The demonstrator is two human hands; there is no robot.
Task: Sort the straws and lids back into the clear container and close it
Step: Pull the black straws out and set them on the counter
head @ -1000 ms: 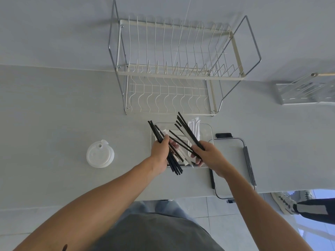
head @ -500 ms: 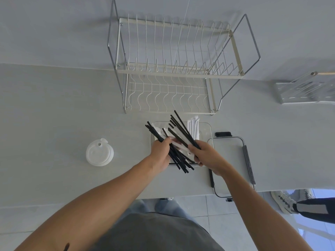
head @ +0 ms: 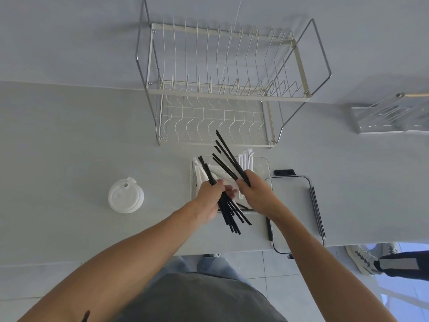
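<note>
- The left hand (head: 210, 196) has its fingers curled round a bundle of black straws (head: 228, 212); this grip sits over the near left part of the clear container (head: 264, 163), and the bundle runs through the fist, with its upper ends over the container's left side and its lower ends fanning out past the near edge above the worktop (head: 69, 147).
- The right hand (head: 254, 191) closes on a second bunch of black straws (head: 226, 154), pinched at their lower ends; they slant up and left from the grip, their tips reaching just in front of the dish rack (head: 222, 89).
- The two hands are just beside each other above the container, the two bunches apart.
- White wrapped straws (head: 246, 159) lie in the container, some standing at its far right side, others partly hidden under the hands.
- The container's lid (head: 292, 205), flat with a dark clip at its far edge, lies on the worktop touching or just beside the container's right side.
- A white cup lid (head: 125, 196) rests on the worktop well left of the hands, outside the container.
- A clear acrylic holder (head: 392, 117) stands at the far right.
</note>
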